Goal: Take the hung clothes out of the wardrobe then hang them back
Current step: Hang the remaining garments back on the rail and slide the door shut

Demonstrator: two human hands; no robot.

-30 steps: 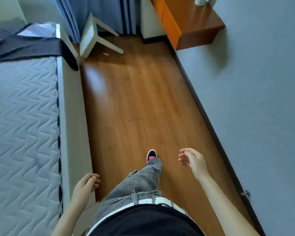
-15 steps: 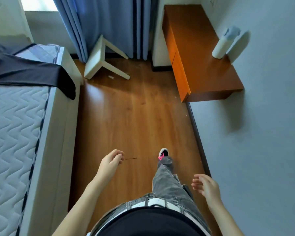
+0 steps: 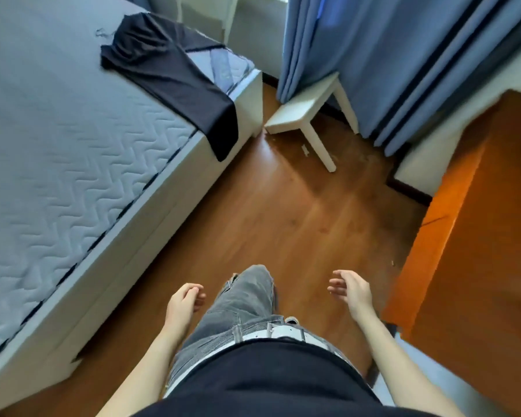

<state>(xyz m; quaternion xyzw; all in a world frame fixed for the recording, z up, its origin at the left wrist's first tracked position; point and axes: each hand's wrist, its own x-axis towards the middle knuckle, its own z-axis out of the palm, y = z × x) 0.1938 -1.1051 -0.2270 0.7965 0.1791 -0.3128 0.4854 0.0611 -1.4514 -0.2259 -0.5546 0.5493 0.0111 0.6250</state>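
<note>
A black garment [image 3: 175,67] lies spread over the far corner of the bed [image 3: 60,164], one end drooping over the white bed frame. My left hand [image 3: 182,302] hangs low beside my grey trouser leg, fingers loosely curled, holding nothing. My right hand [image 3: 351,288] is out to the right at the same height, fingers apart and empty. Both hands are well short of the garment. No wardrobe or hanger is in view.
A white stool [image 3: 307,112] lies tipped against the blue curtains [image 3: 373,55] at the far end of the wooden floor [image 3: 271,215]. An orange-brown desk [image 3: 478,236] juts in from the right. The bed frame borders the floor strip on the left.
The view has swung left and moved forward along the floor; the bed and garment now sit closer. My left hand dropped back beside my leg and my right hand rose slightly.
</note>
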